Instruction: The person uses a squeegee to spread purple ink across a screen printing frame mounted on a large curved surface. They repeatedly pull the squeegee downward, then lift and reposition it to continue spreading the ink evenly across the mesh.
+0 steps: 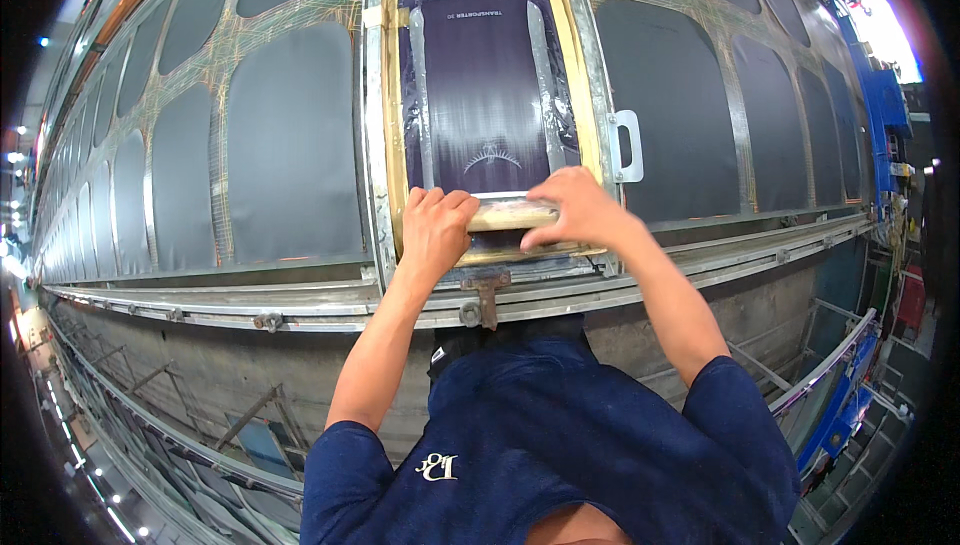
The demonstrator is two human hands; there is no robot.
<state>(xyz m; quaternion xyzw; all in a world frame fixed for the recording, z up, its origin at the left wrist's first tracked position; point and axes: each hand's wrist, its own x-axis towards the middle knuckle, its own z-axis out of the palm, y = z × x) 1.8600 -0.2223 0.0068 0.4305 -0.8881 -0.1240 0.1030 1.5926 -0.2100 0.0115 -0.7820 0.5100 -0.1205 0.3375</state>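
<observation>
A wooden-handled squeegee (pixel 505 216) lies crosswise near the close end of a screen-printing frame (pixel 375 150). Wrapped over its left end is my left hand (pixel 437 230), the fingers closed on the handle. My right hand (pixel 583 207) curves around the right end, its thumb spread well below the fingers; handle shows between them, and the grip looks loose. Under the squeegee stretches the dark purple mesh (pixel 487 85) of the screen, glossy, with an eyelash-like arc and small lettering. Yellowish tape lines the frame's inner edges. The squeegee's blade edge is mostly hidden.
Dark grey panels (pixel 295 145) lie in rows on the long table to both sides. A white handle (pixel 627 146) sticks out from the frame's right side. Along the near edge runs a metal rail (pixel 270 307) with a rusty bracket (pixel 487 300). Blue equipment (pixel 885 100) stands far right.
</observation>
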